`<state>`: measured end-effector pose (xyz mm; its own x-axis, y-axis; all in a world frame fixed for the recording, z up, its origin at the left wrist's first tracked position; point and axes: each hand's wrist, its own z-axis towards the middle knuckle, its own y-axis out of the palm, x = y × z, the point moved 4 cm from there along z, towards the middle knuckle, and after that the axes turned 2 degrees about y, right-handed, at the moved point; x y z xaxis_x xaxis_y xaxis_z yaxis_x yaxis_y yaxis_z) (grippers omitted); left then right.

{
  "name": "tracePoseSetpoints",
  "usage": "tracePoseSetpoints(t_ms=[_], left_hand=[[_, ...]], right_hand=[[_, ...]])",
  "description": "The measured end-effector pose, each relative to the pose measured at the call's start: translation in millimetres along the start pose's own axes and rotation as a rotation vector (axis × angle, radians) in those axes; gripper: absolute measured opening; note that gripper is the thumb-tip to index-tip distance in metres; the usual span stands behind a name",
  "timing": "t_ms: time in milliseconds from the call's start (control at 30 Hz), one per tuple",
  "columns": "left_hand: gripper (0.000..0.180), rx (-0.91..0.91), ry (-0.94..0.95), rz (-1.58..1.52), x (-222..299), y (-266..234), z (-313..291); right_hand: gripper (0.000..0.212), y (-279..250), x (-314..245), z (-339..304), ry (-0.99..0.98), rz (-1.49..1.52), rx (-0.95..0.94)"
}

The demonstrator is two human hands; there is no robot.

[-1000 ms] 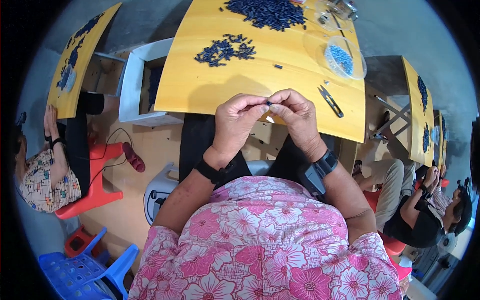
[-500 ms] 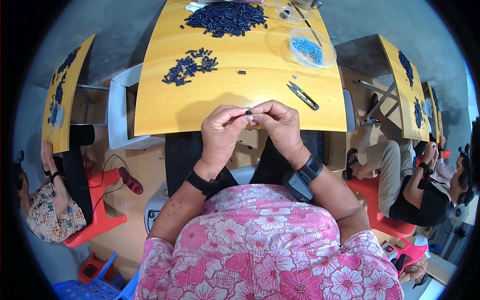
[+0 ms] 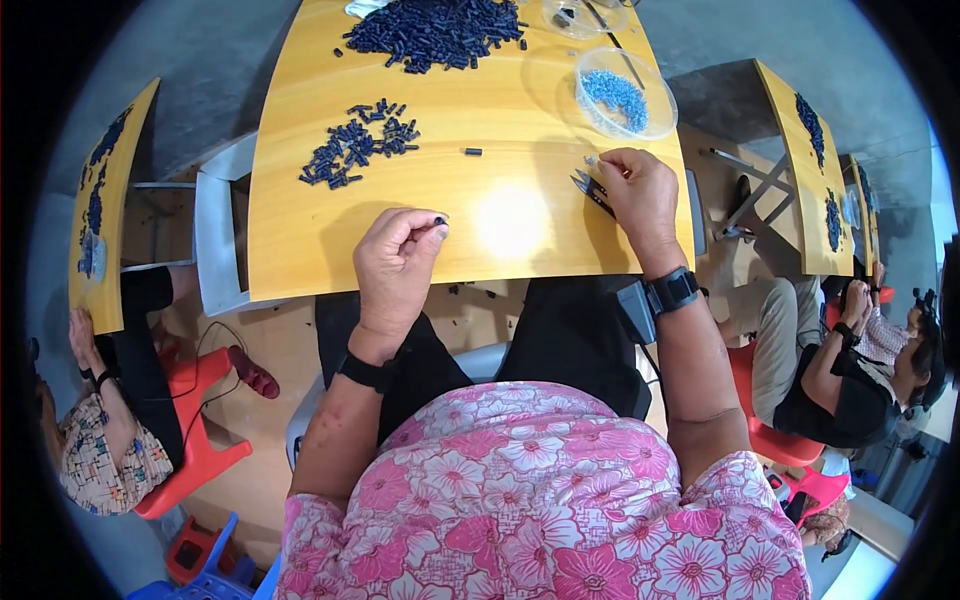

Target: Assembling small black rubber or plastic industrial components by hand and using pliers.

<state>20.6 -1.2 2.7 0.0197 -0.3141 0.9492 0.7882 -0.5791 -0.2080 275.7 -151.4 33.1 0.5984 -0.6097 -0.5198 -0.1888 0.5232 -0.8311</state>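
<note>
My left hand (image 3: 396,262) is over the table's near edge, its thumb and forefinger pinching a small black cylindrical piece (image 3: 440,221). Farther right, my right hand (image 3: 643,193) has its fingertips closed at a few tiny pale bits (image 3: 590,160); whatever is between them is too small to make out. Partly under that hand lie black thread snips (image 3: 591,189), blades pointing up and left. A single dark cylinder (image 3: 473,152) rests mid-table. To its left is a loose cluster of similar black cylinders (image 3: 352,146).
A big heap of black cylinders (image 3: 430,35) covers the far part of the yellow table (image 3: 480,110). A clear round tub (image 3: 662,115) of small blue pieces (image 3: 615,98) stands at the far right, with another clear container (image 3: 570,20) behind. People sit at side tables left and right.
My hands have parted. The right one moved right to the pale bits beside the snips, while the left drew left with the black piece in its fingers. The view has shifted slightly.
</note>
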Motion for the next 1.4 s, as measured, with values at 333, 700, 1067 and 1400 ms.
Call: tracePoseSetpoints(t_ms=[333,700,1067,1400], left_hand=[[0.009,-0.024,-0.037,-0.038,-2,0,-1],[0.008,-0.062,-0.041,-0.007,-3,0,-1],[0.006,-0.062,-0.033,0.024,1,0,-1],[0.007,-0.065,-0.059,-0.015,-5,3,-2]], right_hand=[[0.02,7,-2,6,0.032,-0.049,-0.055],[0.017,6,2,8,0.02,0.055,-0.06],[0.018,13,-6,-4,0.01,0.283,-0.121],[0.019,5,7,5,-0.032,0.151,-0.002]])
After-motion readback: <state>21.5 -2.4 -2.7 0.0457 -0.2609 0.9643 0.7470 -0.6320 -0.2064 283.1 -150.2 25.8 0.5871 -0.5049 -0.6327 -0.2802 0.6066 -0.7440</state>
